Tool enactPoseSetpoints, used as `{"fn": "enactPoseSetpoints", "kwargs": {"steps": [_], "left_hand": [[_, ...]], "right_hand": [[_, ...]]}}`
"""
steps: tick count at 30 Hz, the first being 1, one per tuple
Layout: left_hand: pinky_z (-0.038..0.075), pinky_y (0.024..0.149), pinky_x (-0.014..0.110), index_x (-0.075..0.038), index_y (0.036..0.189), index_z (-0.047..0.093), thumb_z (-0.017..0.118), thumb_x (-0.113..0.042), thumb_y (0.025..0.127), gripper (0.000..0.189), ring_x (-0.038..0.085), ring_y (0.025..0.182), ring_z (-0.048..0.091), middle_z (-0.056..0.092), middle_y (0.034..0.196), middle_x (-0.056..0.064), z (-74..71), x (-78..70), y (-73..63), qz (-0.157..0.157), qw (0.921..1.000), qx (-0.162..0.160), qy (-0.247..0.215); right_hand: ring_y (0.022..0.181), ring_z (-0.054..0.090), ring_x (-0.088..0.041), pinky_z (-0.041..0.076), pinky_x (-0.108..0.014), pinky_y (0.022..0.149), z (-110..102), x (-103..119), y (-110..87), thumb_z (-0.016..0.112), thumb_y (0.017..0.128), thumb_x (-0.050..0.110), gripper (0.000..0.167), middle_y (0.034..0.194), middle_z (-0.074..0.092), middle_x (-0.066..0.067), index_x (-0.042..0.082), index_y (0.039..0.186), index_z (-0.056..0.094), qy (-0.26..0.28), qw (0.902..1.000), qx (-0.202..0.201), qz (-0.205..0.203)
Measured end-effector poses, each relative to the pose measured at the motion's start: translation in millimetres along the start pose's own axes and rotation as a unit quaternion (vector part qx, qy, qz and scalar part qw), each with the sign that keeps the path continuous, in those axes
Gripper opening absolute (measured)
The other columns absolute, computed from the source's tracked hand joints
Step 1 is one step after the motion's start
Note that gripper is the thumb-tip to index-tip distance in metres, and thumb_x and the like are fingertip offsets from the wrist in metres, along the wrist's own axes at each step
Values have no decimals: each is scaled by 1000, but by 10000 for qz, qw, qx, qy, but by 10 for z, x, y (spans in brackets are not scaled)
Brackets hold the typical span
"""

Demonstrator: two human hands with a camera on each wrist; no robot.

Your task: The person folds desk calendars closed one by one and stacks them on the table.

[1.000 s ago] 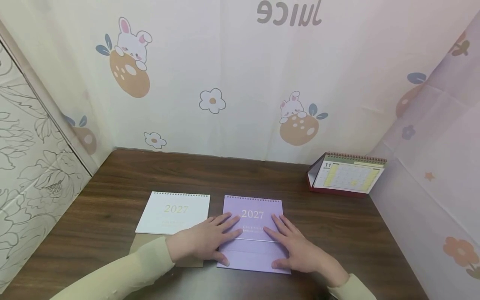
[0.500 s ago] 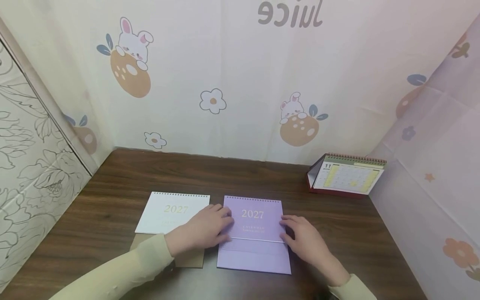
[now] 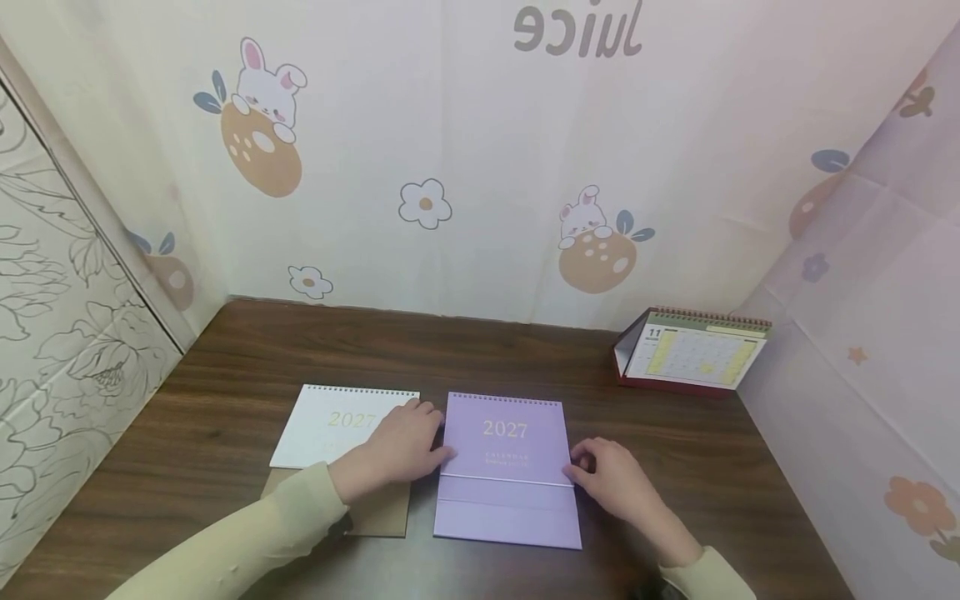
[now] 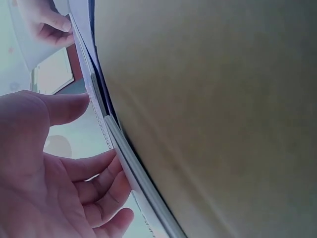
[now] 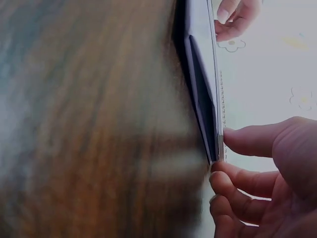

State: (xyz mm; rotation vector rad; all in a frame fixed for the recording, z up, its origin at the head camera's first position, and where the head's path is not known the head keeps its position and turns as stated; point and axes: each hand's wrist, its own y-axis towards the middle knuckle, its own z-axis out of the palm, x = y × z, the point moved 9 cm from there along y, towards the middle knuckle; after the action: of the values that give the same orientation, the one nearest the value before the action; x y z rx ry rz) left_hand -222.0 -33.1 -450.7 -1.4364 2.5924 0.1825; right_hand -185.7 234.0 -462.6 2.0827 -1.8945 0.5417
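Note:
A purple desk calendar (image 3: 507, 511) marked 2027 lies nearly flat, its spiral edge away from me. My left hand (image 3: 396, 443) lies across the right side of a white 2027 desk calendar (image 3: 318, 429), with the thumb at the purple calendar's left edge. In the left wrist view, the left fingers are relaxed along the white calendar's edge. My right hand (image 3: 617, 482) pinches the purple calendar's right edge, thumb on top and curled fingers beside it. From the right wrist view, a dark gap shows between the purple calendar's pages (image 5: 204, 29) and its base.
A third desk calendar (image 3: 701, 354) stands propped like a tent at the back right of the dark wooden table (image 3: 390, 337). Beneath the white cover extends a brown base (image 3: 378, 517). Printed curtains (image 3: 480, 150) rise behind the table and along its right side.
Both hands have drawn outward from the purple cover to its side edges. The left hand now overlaps the white calendar more. All the calendars have kept their places.

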Motion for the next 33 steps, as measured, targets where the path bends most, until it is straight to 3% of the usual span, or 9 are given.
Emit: {"fn": "enactPoseSetpoints", "kwargs": {"steps": [9, 15, 21, 25, 29, 33], "left_hand": [[45, 76, 40, -5, 89, 71, 70, -44, 88, 39, 21, 79, 52, 60, 79, 1, 39, 39, 42, -110, 9975, 92, -691], [43, 66, 36, -8, 79, 68, 72, -38, 88, 31, 17, 70, 51, 58, 69, -3, 41, 94, 80, -344, 9878, 151, -1514], [46, 70, 38, -10, 80, 64, 73, -37, 87, 29, 17, 74, 55, 59, 75, -3, -46, 136, 95, -516, 9788, -20, -1982], [46, 68, 35, -8, 90, 59, 73, -35, 89, 30, 16, 73, 55, 58, 78, -2, -49, 156, 88, -649, 9617, 61, -2661], [49, 62, 33, -4, 102, 55, 72, -30, 92, 33, 15, 66, 62, 64, 77, -3, 16, 167, 71, -842, 9312, 303, -3534], [51, 65, 34, 0, 109, 54, 74, -26, 91, 37, 17, 63, 67, 68, 77, 1, 82, 185, 61, -1045, 9045, 362, -4118]], "right_hand": [[63, 48, -14, 41, -29, 57, 69, -66, 7, 81, 84, 26, 21, 69, 53, 2, 12, 88, 67, 512, 9975, 326, 367], [63, 48, -15, 41, -31, 58, 67, -67, 10, 81, 84, 24, 21, 69, 53, 1, 11, 87, 65, 551, 9965, 424, 460], [63, 49, -15, 41, -30, 59, 77, -63, 18, 81, 84, 21, 20, 70, 53, 1, 10, 87, 65, 588, 9967, 413, 367], [64, 49, -14, 41, -28, 59, 74, -61, 20, 80, 85, 19, 18, 70, 54, 2, 9, 87, 65, 668, 9967, 390, 263], [65, 49, -14, 41, -28, 59, 77, -80, 19, 79, 86, 19, 17, 71, 54, 2, 9, 88, 65, 743, 9960, 409, 286], [66, 50, -14, 42, -29, 60, 82, -97, 23, 79, 86, 19, 17, 72, 55, 1, 9, 88, 65, 801, 9953, 411, 352]]}}
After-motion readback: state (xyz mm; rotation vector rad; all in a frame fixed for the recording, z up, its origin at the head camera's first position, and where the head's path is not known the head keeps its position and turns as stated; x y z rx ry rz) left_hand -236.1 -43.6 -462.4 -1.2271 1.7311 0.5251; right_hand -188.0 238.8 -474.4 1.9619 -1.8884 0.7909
